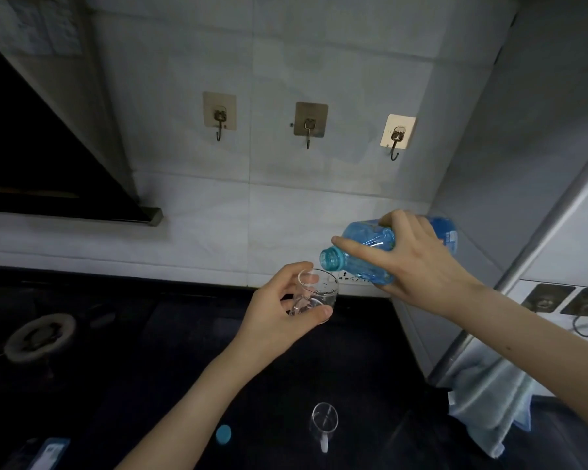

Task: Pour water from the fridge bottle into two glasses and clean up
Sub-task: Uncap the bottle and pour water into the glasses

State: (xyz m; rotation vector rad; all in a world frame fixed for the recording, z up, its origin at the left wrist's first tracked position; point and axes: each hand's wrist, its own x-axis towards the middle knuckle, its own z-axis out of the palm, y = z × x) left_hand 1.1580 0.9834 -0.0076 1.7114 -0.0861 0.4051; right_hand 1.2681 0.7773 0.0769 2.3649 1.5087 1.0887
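Your right hand (418, 262) wraps the translucent blue plastic bottle (364, 252), tipped neck-down at centre right of the frame, its open mouth just above the small clear glass (314, 293) your left hand (279, 317) grips. A second clear handled glass (324, 422) and round blue cap (223, 434) sit on the dark surface (150, 351) (bottom centre).

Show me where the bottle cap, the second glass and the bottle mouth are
Bottle cap (223, 434), head view, on its blue top.
Second glass (324, 423), head view, on its clear wall.
Bottle mouth (330, 259), head view, on the open neck.
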